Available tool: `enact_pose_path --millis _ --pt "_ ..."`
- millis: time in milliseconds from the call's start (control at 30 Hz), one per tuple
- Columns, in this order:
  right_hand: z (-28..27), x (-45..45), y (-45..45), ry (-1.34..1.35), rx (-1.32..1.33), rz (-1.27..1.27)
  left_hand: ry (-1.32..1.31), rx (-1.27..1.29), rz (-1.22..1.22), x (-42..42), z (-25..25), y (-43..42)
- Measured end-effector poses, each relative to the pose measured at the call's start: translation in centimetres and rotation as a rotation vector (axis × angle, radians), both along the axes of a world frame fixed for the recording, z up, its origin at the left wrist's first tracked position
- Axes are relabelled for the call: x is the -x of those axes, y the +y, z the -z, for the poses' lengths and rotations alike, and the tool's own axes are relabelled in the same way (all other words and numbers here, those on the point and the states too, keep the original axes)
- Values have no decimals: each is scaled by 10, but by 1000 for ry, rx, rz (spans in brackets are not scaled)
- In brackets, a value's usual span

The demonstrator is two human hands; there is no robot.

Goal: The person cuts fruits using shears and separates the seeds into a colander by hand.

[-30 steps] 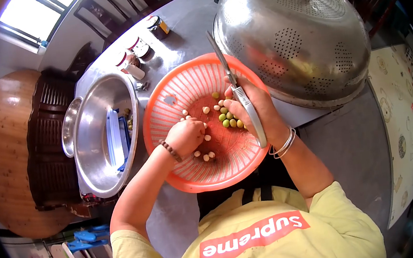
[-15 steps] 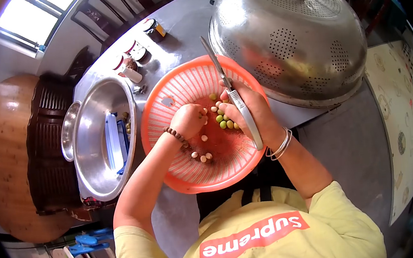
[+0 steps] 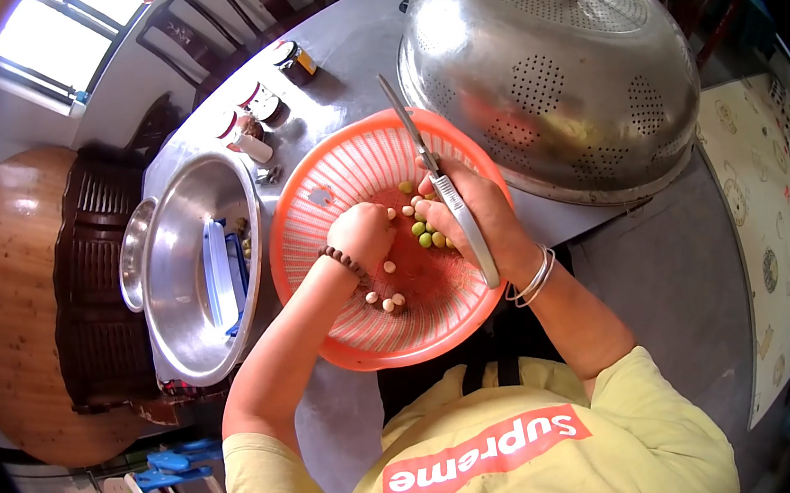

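Note:
An orange-red plastic basket (image 3: 405, 345) holds several green fruits (image 3: 424, 234) at its right and several small pale round pieces (image 3: 388, 305) toward its lower middle. My left hand (image 3: 362, 234), with a beaded bracelet, is over the basket's middle with fingers curled in beside some pale pieces; what its fingertips hold, if anything, is hidden. My right hand (image 3: 481, 205) is closed on a knife with a grey handle (image 3: 467, 225), its blade pointing up and left over the basket's far rim. The right fingertips are just above the green fruits.
Left of the basket, a large steel basin (image 3: 180, 338) contains a blue-and-white object (image 3: 220, 278) and a few small fruits. A big perforated steel dome (image 3: 549, 70) stands at the back right. Jars (image 3: 294, 61) sit at the back left. Chairs are beyond the table.
My left hand has moved slightly up and right from its position a second ago, nearer the green fruits. The knife stays in my right hand. The whole view has shifted slightly.

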State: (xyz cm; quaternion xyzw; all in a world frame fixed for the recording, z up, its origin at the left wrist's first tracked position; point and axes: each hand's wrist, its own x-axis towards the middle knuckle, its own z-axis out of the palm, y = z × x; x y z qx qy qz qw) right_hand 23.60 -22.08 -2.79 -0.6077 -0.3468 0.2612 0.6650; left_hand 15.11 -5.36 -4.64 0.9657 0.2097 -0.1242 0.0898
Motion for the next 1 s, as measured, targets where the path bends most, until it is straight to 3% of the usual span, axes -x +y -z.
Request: enact_pose_path --millis 67,233,467,533,800,933,1000 --pt "0 0 0 52 1 -9 2 -41 8 0 0 -5" --pt "7 -2 3 -147 -48 34 60 -112 31 -2 3 -9" --pt "4 1 3 -40 -12 35 149 -190 101 -4 -1 -15" --pt "1 1 1 -180 6 82 177 -245 119 -4 -2 -18" --pt "-2 4 2 -160 14 97 -40 -369 167 3 10 -23" --pt "3 4 5 -160 5 87 42 -320 137 -2 8 -15" --pt "-7 5 3 -16 43 39 -16 -53 120 -2 12 6"
